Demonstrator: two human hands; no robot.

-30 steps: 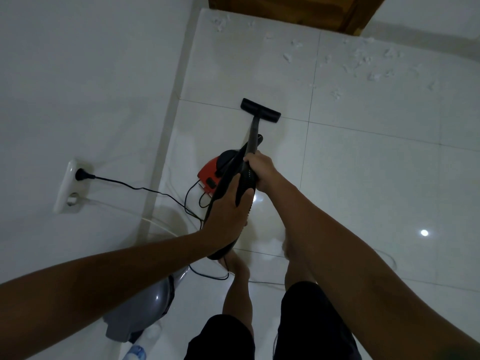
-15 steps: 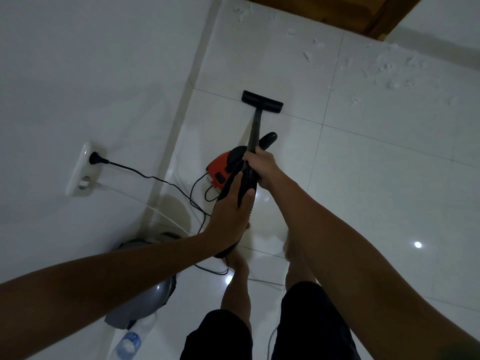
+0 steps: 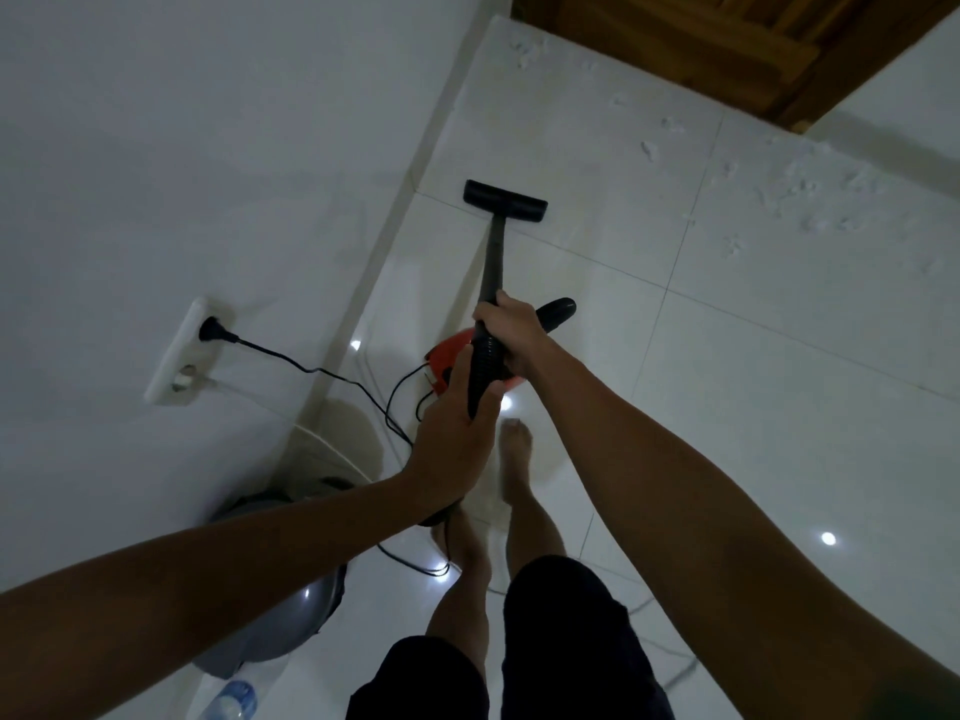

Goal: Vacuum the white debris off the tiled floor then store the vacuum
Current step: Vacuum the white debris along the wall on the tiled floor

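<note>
Both hands gripped the vacuum's black hose: the right hand (image 3: 511, 330) curled round it where the ribbed part met the rigid tube (image 3: 493, 262), the left hand (image 3: 457, 433) wrapped round it lower down. The floor nozzle (image 3: 505, 201) lay flat on the tiled floor (image 3: 779, 407), near the wall. White debris (image 3: 800, 194) was scattered well beyond it, toward the wooden door (image 3: 727, 44). The red vacuum body (image 3: 451, 358) sat beneath the hands, its cord (image 3: 311, 367) plugged into a wall socket (image 3: 182, 350).
</note>
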